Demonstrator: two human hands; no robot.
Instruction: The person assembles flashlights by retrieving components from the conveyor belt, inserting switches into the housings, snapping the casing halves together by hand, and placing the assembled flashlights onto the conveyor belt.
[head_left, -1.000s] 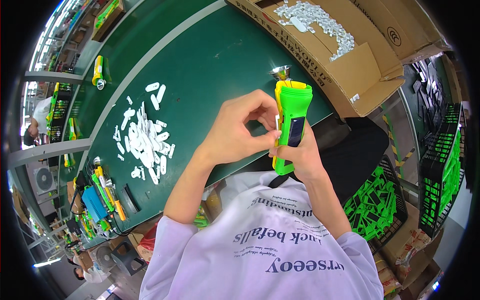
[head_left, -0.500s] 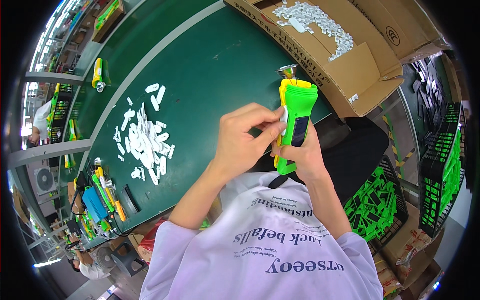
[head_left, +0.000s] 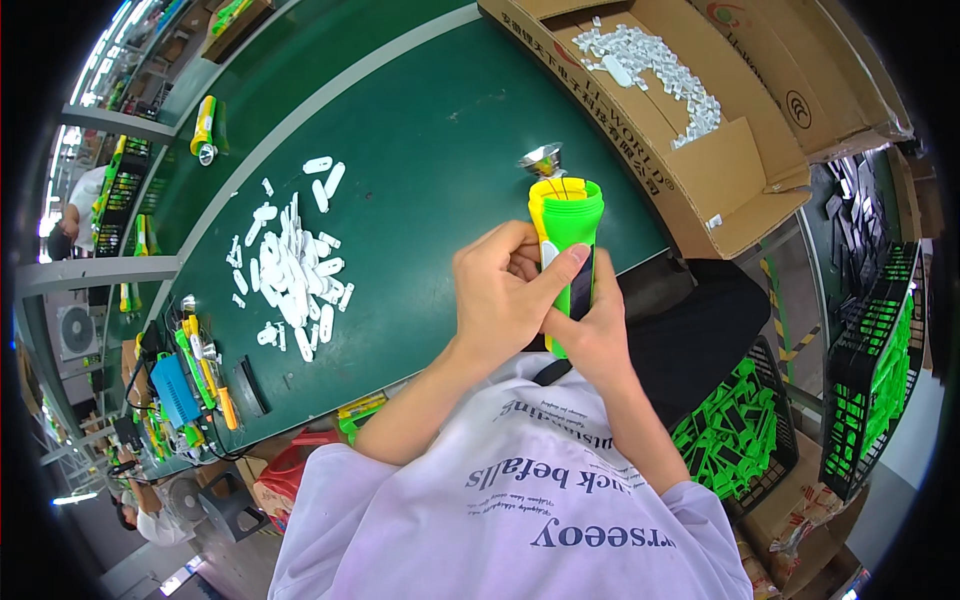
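Both my hands are closed round a green and yellow flashlight body, held upright near the front of the table. My left hand grips its yellow side, thumb laid across the green front by a white piece. My right hand wraps the lower part from the other side. Thin wires run from the open top to a shiny reflector cup dangling just beyond it. A heap of white oval plastic pieces lies on the green table to the left.
A cardboard box with small white parts stands at the far right. Black crates of green parts sit on the right. Tools, including an orange-handled screwdriver, lie at the left beside a blue device. Another flashlight lies far left.
The flashlight has turned and come a little down and left, its reflector swinging left. My left thumb has moved from the side onto the green front. The view has shifted slightly.
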